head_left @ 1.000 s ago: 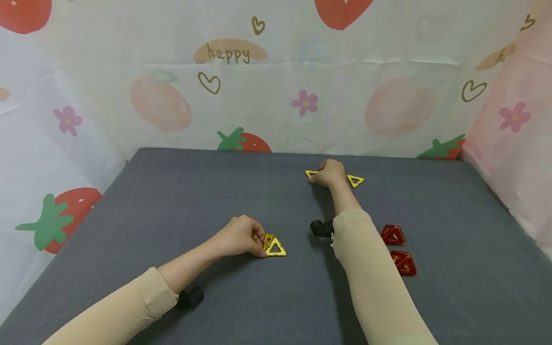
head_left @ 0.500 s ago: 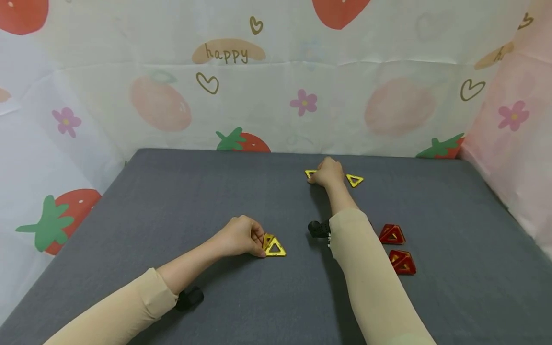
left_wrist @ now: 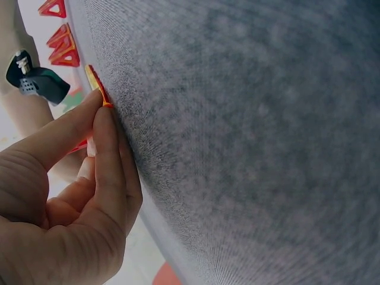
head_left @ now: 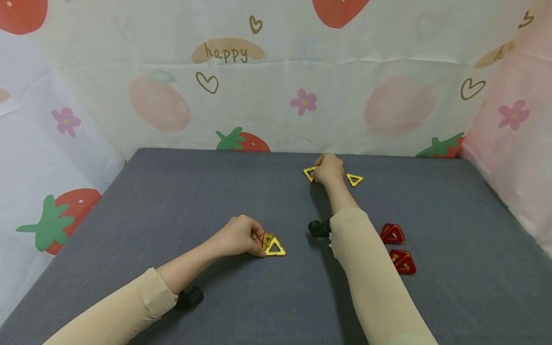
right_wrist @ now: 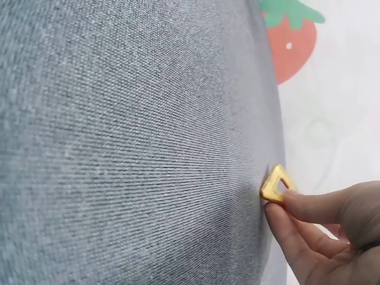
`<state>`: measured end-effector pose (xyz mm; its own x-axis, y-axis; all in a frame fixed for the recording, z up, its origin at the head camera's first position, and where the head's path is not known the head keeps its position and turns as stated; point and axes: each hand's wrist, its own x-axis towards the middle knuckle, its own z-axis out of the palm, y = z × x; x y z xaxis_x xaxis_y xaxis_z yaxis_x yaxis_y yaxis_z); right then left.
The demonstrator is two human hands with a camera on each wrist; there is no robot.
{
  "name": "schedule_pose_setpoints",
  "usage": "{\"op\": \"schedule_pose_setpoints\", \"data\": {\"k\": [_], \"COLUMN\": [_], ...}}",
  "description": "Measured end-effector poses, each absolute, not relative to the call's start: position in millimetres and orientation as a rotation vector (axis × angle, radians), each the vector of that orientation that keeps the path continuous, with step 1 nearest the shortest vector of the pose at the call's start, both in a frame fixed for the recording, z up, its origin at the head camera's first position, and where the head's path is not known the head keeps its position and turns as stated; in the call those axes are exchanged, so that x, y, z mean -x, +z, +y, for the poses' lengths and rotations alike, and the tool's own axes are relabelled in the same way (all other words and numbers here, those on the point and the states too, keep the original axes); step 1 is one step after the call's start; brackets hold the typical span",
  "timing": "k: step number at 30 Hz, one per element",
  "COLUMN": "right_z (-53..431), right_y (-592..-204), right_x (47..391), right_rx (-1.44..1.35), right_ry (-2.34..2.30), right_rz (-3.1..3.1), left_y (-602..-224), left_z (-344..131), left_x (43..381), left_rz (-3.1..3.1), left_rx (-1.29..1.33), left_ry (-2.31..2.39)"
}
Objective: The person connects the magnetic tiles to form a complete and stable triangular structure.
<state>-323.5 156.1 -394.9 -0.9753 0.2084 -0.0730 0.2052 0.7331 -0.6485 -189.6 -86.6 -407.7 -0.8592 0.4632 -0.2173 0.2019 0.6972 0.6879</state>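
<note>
Near the middle of the table, my left hand [head_left: 241, 235] pinches the edge of a small yellow triangle piece structure [head_left: 274, 247] between thumb and fingers; the left wrist view shows its edge [left_wrist: 97, 85] close to the cloth. At the far side, my right hand [head_left: 329, 168] pinches a flat yellow triangle frame [head_left: 308, 173] by one corner. In the right wrist view this triangle [right_wrist: 274, 185] is tilted up, with the thumb over its lower part. Another yellow triangle frame [head_left: 354, 179] lies just right of the right hand.
Two red triangle structures, a rear one [head_left: 393, 234] and a front one [head_left: 403, 261], sit right of my right forearm. Grey cloth covers the table [head_left: 181, 191]. A patterned curtain [head_left: 267, 110] stands behind the table's far edge.
The triangle in my right hand has tilted up off the cloth, and that hand has shifted slightly farther away. My left hand and its yellow piece have stayed in place.
</note>
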Motion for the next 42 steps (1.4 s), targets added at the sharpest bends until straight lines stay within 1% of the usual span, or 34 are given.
{"op": "schedule_pose_setpoints", "data": {"k": [3, 14, 27, 31, 34, 38, 42], "right_z": [155.1, 150.7, 141.3, 137.9, 136.3, 133.6, 129.5], "right_y": [-393.5, -377.7, -357.2, -348.8, -342.2, -337.3, -337.9], "right_x": [323.8, 322.6, 306.2, 298.2, 289.3, 273.1, 252.9], "right_rx": [0.353, 0.283, -0.014, -0.086, -0.196, -0.39, -0.488], "right_ry": [1.115, 1.461, 1.535, 1.536, 1.523, 1.453, 1.386], "right_rz": [-2.908, -2.812, -2.826, -2.852, -2.866, -2.905, -2.979], "left_y": [-407.2, -406.8, -406.1, -406.3, -406.3, -407.9, -409.6], "left_z": [-86.5, -85.9, -84.7, -85.0, -85.4, -85.8, -86.0], "left_x": [189.8, 189.4, 189.8, 190.1, 189.7, 190.1, 191.2], "left_rz": [2.53, 2.541, 2.55, 2.551, 2.552, 2.552, 2.543], "left_rx": [-0.512, -0.512, -0.502, -0.504, -0.509, -0.515, -0.505], "left_ry": [0.963, 0.955, 0.949, 0.951, 0.956, 0.958, 0.952]}}
